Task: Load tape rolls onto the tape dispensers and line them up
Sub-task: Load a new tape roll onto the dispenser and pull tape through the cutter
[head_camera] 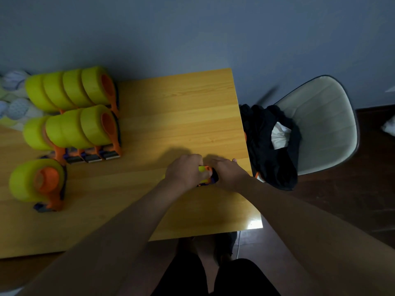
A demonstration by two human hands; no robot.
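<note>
Tabletop (pixel 181 107): hands (pixel 205 174) grip dispenser (pixel 210 177), orientation unclear.

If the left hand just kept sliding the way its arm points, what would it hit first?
Most likely the dispenser it already holds together with the right hand. The left hand points up and right across the table; past the dispenser the tabletop looks bare up to the wall, though depth is hard to judge.
</note>
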